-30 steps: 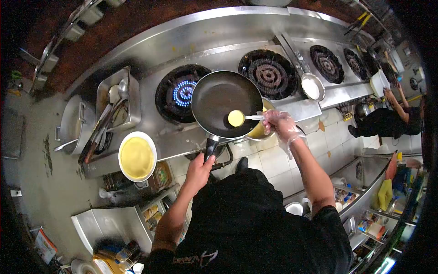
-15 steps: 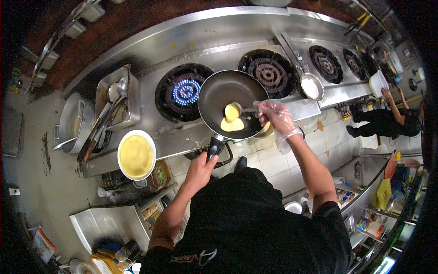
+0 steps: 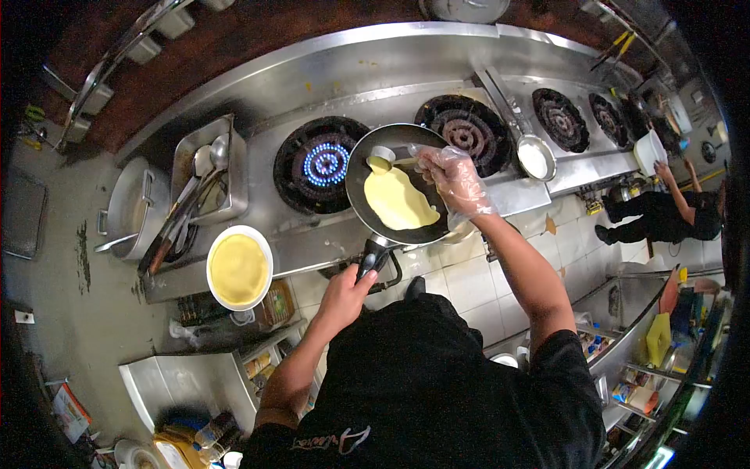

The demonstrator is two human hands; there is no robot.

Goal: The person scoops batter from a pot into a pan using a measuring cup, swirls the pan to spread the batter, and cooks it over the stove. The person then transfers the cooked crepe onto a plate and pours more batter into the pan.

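Note:
My left hand (image 3: 345,297) is closed round the black handle of a frying pan (image 3: 410,136), held over the front of the stove. A pale yellow batter (image 3: 397,202) covers much of the pan's dark inside in an uneven patch. My right hand (image 3: 453,178), in a clear plastic glove, grips a small metal ladle (image 3: 382,152) by its handle. The ladle's cup is tipped near the pan's upper left, with yellow batter at its lip. To the left, a white bowl (image 3: 268,252) of the same yellow batter stands at the stove's front edge.
A lit burner (image 3: 325,162) with blue flame lies left of the pan, an unlit burner (image 3: 466,135) behind it. A metal bin (image 3: 234,187) with utensils and a large pot (image 3: 129,199) stand left. A saucepan (image 3: 535,158) sits right. Another person (image 3: 668,209) works far right.
The batter in the pan has spread from a small patch to a much larger one. My right hand has moved the ladle left and toward the pan's far side.

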